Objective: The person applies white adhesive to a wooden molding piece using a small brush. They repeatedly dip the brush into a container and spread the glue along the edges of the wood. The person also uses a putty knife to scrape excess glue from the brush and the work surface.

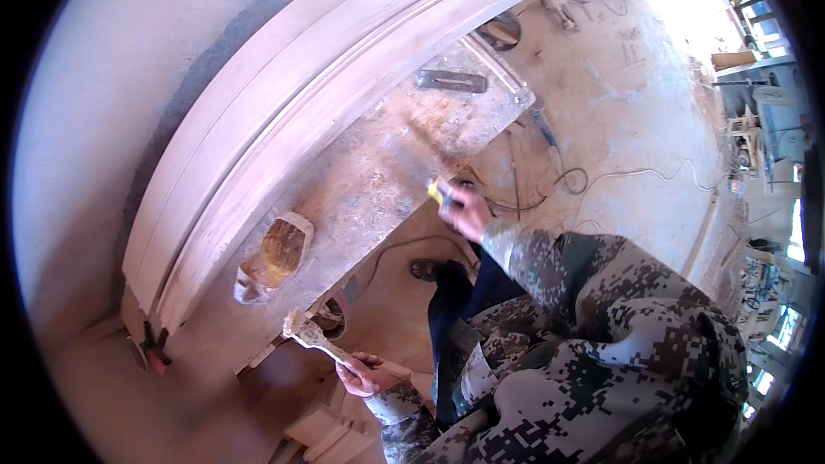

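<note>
Head view: the left hand [364, 375] has its fingers closed around the handle of a pale, brush-like tool [314, 338], its clumpy end near the table's edge. The right hand [468, 214] has its fingers clamped on a yellow-and-dark tool [436, 192], its far end too blurred to make out. On the table [361, 176], a cut-open whitish container [252, 290] holds brownish-yellow material. Below the edge, a round vessel [342, 308] is partly hidden, its contents unclear.

Curved wooden boards [344, 77] sweep along the far side of the workbench [369, 167], cut-open container [249, 290] and dark oblong block [451, 81] on top, pale cable [636, 174] snaking well right of it.
</note>
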A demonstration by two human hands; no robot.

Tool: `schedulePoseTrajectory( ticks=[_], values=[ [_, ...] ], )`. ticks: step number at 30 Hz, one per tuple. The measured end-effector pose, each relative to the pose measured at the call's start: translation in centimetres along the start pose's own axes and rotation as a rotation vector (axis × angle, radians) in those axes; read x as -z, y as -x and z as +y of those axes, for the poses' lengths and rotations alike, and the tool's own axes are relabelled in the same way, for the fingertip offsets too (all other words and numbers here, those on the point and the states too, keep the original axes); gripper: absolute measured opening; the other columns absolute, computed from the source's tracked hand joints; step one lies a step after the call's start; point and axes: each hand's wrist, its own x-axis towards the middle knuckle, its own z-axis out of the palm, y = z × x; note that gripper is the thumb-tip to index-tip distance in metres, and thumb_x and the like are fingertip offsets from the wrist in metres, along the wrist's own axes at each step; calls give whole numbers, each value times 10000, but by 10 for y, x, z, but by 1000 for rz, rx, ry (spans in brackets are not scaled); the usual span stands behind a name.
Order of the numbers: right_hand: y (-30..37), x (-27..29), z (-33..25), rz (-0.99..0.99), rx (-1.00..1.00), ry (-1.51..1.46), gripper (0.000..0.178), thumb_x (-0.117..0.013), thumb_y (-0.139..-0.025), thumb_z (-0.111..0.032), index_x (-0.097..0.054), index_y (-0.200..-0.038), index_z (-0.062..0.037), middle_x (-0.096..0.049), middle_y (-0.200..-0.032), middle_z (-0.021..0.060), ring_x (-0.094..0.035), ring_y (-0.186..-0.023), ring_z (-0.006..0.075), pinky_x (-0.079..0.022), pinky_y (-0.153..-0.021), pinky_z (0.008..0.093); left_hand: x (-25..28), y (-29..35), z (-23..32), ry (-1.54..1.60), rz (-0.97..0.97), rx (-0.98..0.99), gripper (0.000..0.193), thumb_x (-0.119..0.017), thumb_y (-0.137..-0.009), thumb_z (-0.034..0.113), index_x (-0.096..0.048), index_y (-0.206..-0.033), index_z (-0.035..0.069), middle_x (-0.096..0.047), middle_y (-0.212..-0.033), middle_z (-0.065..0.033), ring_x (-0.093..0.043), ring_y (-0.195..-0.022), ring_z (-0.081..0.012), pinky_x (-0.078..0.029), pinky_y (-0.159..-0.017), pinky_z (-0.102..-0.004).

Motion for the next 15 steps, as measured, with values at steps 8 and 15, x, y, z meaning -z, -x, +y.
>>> schedulePoseTrajectory(
  ticks=[8, 15],
  values=[
    [-63, 8, -59, -372, 5, 553, 520, -587, -871, -126, -587, -1378, -243, -704, -1025, 190, -704, -809, 305, -530, -733, 413, -28, 32, 14, -8, 78, 31, 285, -535, -1023, 311, -521, -878, 66, -520, -648, -14, -467, -523, -95, -383, -500, -219],
    [-29, 121, 18, 71, 95, -6, 618, -725, -807, -80, -550, -1400, -71, -650, -1294, 162, -641, -1140, 204, -486, -977, 317, -89, 62, 55, -83, 94, -4, 286, -553, -1014, 323, -531, -908, 58, -510, -658, -22, -491, -538, -112, -421, -506, -239]
  ],
)
